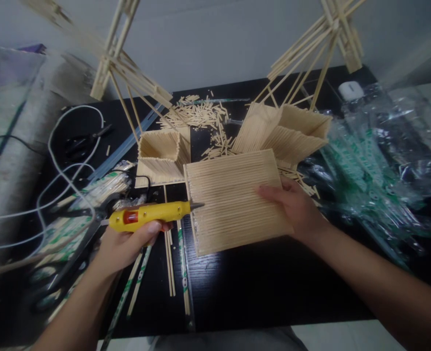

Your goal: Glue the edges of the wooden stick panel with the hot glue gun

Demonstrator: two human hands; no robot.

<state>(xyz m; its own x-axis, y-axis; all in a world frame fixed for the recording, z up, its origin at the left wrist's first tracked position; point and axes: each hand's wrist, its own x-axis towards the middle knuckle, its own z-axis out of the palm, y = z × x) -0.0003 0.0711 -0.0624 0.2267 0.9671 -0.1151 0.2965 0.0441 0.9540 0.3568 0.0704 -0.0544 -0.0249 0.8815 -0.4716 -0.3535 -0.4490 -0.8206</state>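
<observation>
My left hand (131, 241) is closed around a yellow glue gun (160, 214), whose dark nozzle points right, over the left part of a flat panel of wooden sticks laid side by side. That stick panel (233, 204) is gripped at its right edge by my right hand (299, 209), thumb on top and the other fingers hidden beneath. Whether the nozzle touches the panel I cannot tell. Behind the panel stand two stick-built structures: a square box on a base (160, 156) at left and a larger angled box (288, 129) at right, each with long sticks rising above.
Cut stick pieces (201, 114) are heaped at the back of the black table (259, 287). Scissors (72, 258), a white cable (50, 141) and wrapped chopsticks (116, 180) lie on the left. Clear and green plastic wrappers (372, 185) and a white-capped bottle (350, 91) occupy the right.
</observation>
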